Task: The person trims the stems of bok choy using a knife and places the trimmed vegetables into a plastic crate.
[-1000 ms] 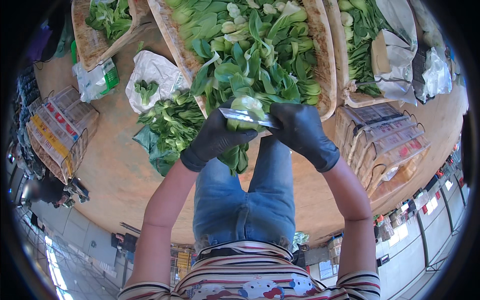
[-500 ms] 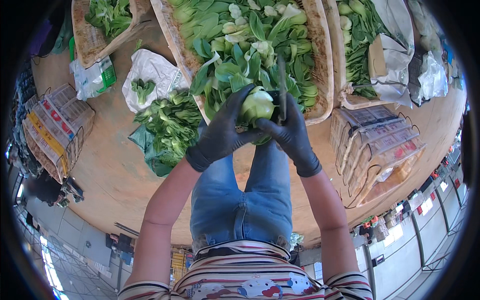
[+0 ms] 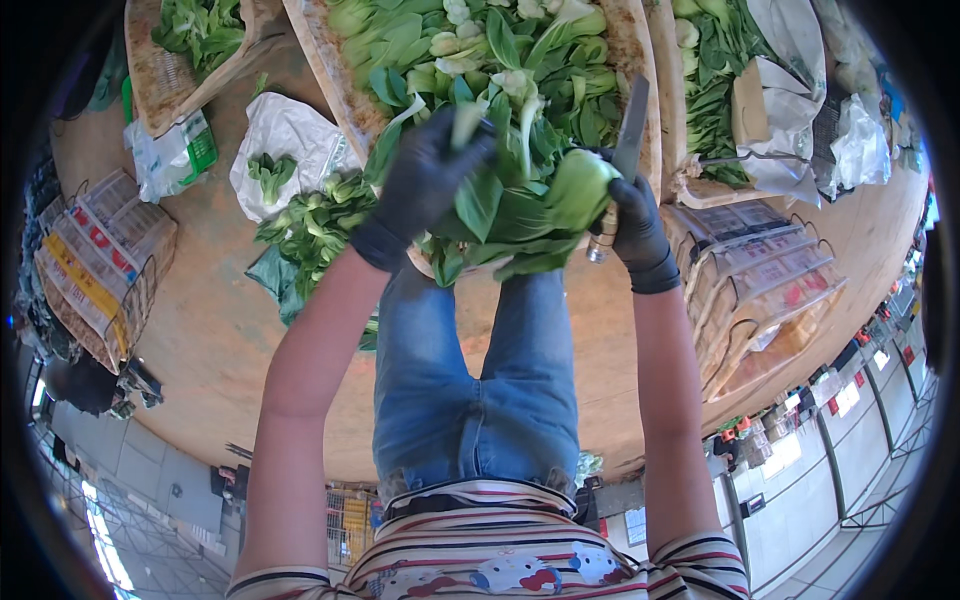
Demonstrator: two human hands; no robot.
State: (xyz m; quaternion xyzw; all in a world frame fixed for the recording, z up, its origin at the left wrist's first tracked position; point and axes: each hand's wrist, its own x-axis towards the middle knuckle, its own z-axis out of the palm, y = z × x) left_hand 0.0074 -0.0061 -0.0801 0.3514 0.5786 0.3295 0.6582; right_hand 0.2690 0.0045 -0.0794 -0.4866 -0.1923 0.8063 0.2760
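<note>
My right hand (image 3: pixel 637 225), in a black glove, grips a knife (image 3: pixel 630 130) with its blade pointing up and away. A head of bok choy (image 3: pixel 580 190) is pinched in the same hand, its pale base beside the blade and its leaves spreading left. My left hand (image 3: pixel 425 175), also black-gloved and a little blurred, is closed on a loose bok choy leaf (image 3: pixel 466 124), whose pale stalk shows between thumb and fingers. Both hands are over the near end of a large crate (image 3: pixel 328 85) filled with bok choy.
More bok choy (image 3: pixel 320 225) lies on the floor at left, near a white bag (image 3: pixel 290 130). Smaller crates of greens (image 3: pixel 165 90) stand far left and far right (image 3: pixel 722 195). Wrapped wire baskets (image 3: pixel 110 265) sit at left and right (image 3: pixel 765 295). My legs (image 3: pixel 480 400) are just below.
My hands have parted: the left moved up and left with a leaf, the right moved right with the knife and bok choy. The head has turned from upright to sideways.
</note>
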